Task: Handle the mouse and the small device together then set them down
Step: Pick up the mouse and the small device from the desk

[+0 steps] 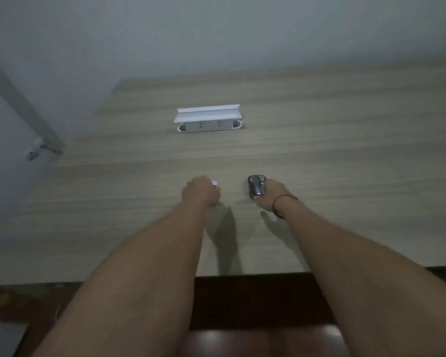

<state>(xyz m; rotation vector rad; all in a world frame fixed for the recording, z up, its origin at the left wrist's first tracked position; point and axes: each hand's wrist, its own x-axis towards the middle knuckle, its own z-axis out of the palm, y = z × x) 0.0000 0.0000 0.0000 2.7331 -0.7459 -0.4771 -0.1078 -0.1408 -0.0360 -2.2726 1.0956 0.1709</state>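
Observation:
A dark mouse [256,186] lies on the wooden desk [345,155] in front of me, right of centre. My right hand [271,195] rests against its right side, fingers curled around it. My left hand [200,190] is closed over a small pale device [215,183], of which only a bright tip shows past the knuckles. Both hands sit low at the desk surface, about a hand's width apart. A red string circles my right wrist.
A white pop-up socket box [208,119] with its lid raised stands in the desk farther back. A grey wall rises behind. The desk's near edge [242,275] runs below my forearms, with a dark brown chair beneath.

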